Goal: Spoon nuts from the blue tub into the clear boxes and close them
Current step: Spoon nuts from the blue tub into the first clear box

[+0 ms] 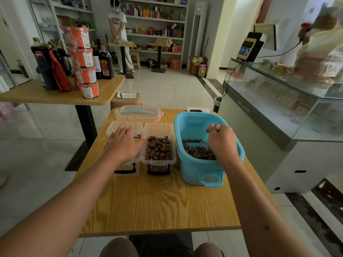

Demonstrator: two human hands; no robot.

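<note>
Gripping pale scoop handle (218, 127), right hand (221, 140) inside blue plastic tub (196, 169), scoop bowl down among brown nuts (199, 152). Left hand (125, 143) flat, fingers spread, atop left clear plastic box (128, 168). Right clear box (159, 152) open, filled with nuts, just beside tub on wooden table (157, 203).

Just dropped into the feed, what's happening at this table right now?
A person is packing nuts from a blue tub into clear boxes. The right hand is down in the tub, gripping a pale scoop among the nuts. The left hand rests flat on the left clear box, hiding what is inside. The right clear box is full of nuts, its lid open. The tub's clear lid lies behind the boxes.
</note>
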